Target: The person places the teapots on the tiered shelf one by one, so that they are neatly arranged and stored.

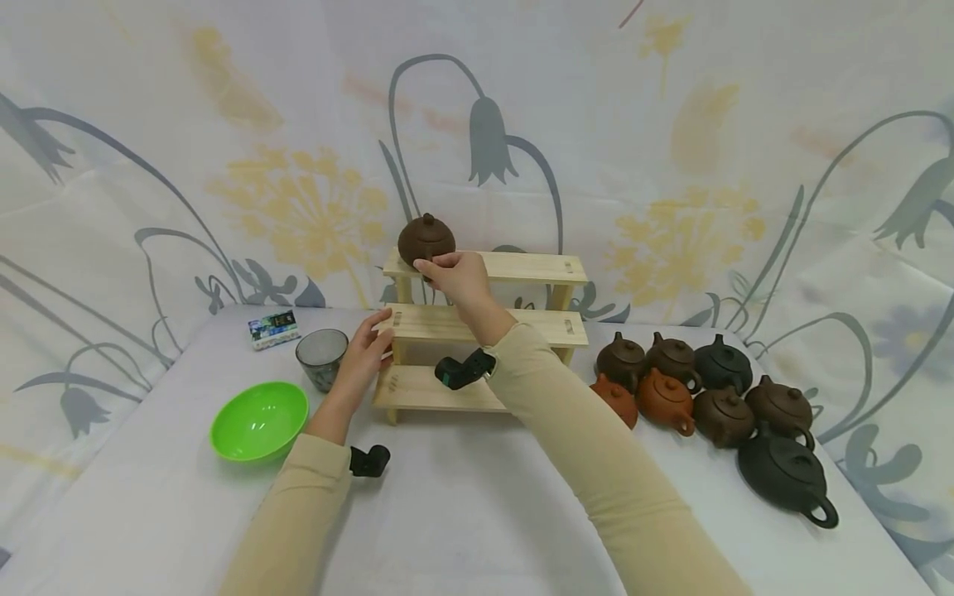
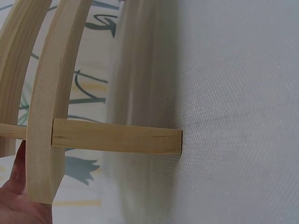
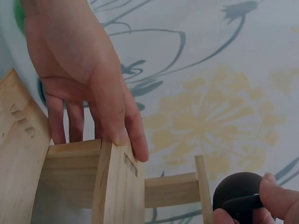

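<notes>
While the left hand is gripping the tiered shelf, the right hand is pinching the teapot one-sidedly, risking tipping.

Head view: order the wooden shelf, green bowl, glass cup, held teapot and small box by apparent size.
1. Wooden shelf
2. Green bowl
3. Held teapot and glass cup: too alike to rank
4. Small box

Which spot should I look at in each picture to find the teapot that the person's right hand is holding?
Head: the teapot is above and slightly left of centre, at the top left of the wooden stand.
Left wrist: not in it.
Right wrist: in the lower right corner.
Shared landmark: the wooden stand, visible in all three.
</notes>
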Action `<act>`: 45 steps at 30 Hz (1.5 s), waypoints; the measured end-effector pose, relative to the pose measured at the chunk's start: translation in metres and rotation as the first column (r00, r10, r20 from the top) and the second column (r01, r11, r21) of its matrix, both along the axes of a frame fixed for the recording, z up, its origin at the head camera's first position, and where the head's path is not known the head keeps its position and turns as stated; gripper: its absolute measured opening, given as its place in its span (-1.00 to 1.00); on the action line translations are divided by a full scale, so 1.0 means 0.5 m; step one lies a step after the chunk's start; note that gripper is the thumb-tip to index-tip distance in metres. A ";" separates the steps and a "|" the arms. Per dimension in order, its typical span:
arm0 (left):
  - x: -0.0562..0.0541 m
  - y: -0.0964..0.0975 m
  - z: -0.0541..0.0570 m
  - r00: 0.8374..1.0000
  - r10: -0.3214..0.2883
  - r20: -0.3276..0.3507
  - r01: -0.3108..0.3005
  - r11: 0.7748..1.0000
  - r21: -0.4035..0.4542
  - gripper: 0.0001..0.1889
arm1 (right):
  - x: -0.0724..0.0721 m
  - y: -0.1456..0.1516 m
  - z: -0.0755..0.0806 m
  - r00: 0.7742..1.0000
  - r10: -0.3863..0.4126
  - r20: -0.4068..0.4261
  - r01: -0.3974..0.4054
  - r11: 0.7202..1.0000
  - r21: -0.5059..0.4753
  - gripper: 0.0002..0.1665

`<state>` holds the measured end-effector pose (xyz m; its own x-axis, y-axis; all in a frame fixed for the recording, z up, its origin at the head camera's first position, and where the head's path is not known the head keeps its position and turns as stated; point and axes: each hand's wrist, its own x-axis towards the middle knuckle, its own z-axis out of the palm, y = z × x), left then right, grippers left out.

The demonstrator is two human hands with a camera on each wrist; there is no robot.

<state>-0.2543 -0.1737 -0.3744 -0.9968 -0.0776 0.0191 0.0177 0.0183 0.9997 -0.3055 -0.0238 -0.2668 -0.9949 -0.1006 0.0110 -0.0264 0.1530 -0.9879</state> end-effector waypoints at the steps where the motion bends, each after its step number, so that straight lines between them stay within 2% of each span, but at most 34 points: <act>1: 0.000 0.000 0.000 1.000 0.000 -0.001 0.000 1.000 0.001 -0.54 | -0.001 0.000 -0.001 1.000 0.003 0.003 -0.003 1.000 -0.007 -0.57; 7: -0.003 0.002 0.000 1.000 -0.004 0.005 0.004 1.000 0.002 -0.54 | -0.006 0.000 -0.006 1.000 0.015 0.014 -0.014 1.000 -0.027 -0.56; 12: -0.004 0.003 0.001 1.000 -0.005 0.005 0.005 1.000 0.004 -0.54 | -0.007 -0.002 -0.005 1.000 0.005 -0.011 -0.006 1.000 -0.024 -0.64; 21: -0.001 0.003 0.003 1.000 -0.016 0.008 0.016 1.000 -0.021 -0.53 | -0.003 -0.016 -0.009 0.996 -0.090 -0.023 0.089 0.995 -0.044 -0.71; 25: -0.003 0.005 0.002 1.000 -0.023 0.016 0.023 0.999 -0.038 -0.52 | 0.001 -0.020 -0.014 0.994 -0.104 -0.041 0.102 0.993 -0.055 -0.72; 34: -0.001 0.005 0.003 0.999 -0.034 0.013 0.034 0.999 -0.029 -0.52 | 0.019 0.007 -0.025 0.989 -0.035 -0.145 0.026 0.998 -0.063 -0.67; 40: 0.000 0.003 0.003 1.000 -0.024 0.010 0.024 0.999 -0.027 -0.52 | 0.047 0.050 -0.031 0.989 0.038 -0.142 -0.047 0.997 -0.054 -0.60; 45: 0.003 -0.001 0.004 1.000 -0.021 0.006 0.021 0.999 -0.025 -0.52 | 0.068 0.093 -0.035 0.985 0.095 -0.145 -0.099 0.995 -0.021 -0.62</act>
